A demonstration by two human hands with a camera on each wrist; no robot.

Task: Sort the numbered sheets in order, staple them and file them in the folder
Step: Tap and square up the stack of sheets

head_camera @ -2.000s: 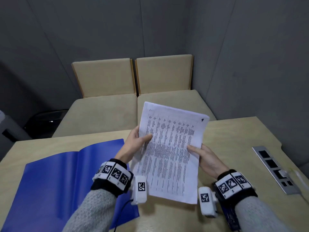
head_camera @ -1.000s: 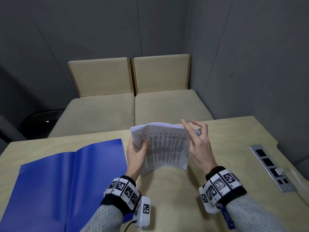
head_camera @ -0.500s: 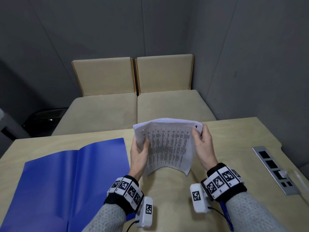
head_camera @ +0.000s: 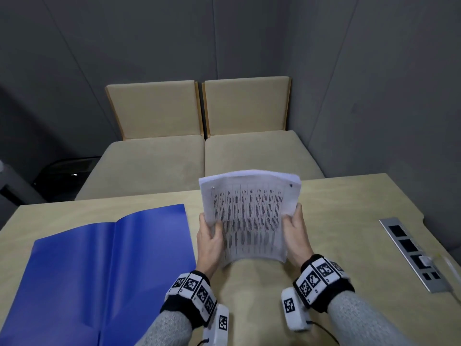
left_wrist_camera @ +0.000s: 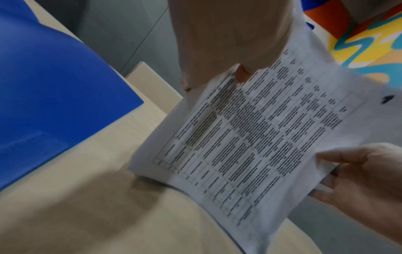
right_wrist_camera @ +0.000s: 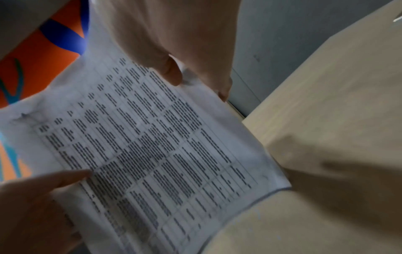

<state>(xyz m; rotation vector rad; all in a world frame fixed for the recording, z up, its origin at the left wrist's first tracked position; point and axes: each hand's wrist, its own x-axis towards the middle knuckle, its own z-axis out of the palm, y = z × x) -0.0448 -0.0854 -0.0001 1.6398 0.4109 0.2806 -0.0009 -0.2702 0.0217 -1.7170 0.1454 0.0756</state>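
Since half a second ago the right hand (head_camera: 295, 239) has slid from the top corner of the stack of sheets (head_camera: 249, 216) down to its right edge, thumb over the front, and the stack stands more upright. The left hand (head_camera: 209, 242) grips the left edge as before, thumb on the print. The sheets are held above the table (head_camera: 336, 221), bowed, a staple at their top left. The open blue folder (head_camera: 104, 268) lies flat to the left, apart from them. A socket strip (head_camera: 414, 253) sits at the right.
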